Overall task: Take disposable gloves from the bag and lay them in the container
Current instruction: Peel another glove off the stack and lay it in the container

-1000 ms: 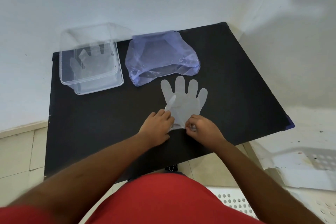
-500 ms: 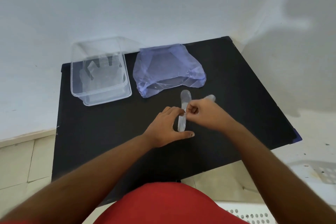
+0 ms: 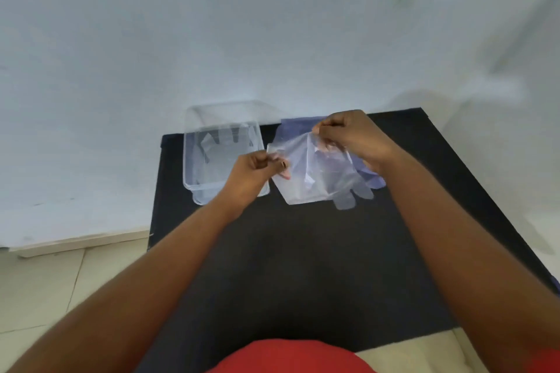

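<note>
A clear disposable glove (image 3: 315, 172) hangs in the air above the black table (image 3: 303, 251), its fingers pointing down and to the right. My left hand (image 3: 251, 172) pinches its left cuff edge and my right hand (image 3: 348, 136) pinches its upper edge. Behind the glove lies the bluish plastic bag (image 3: 372, 179), mostly hidden by the glove and my right hand. At the table's back left stands the clear container (image 3: 194, 166), with at least one clear glove (image 3: 224, 145) lying flat inside.
A white wall rises right behind the table. Beige floor tiles (image 3: 60, 275) show to the left of the table. My red shirt (image 3: 288, 357) fills the bottom edge.
Both hands picked the glove up off the table, raised it and spread it out in front of the bag. The view tilted upward.
</note>
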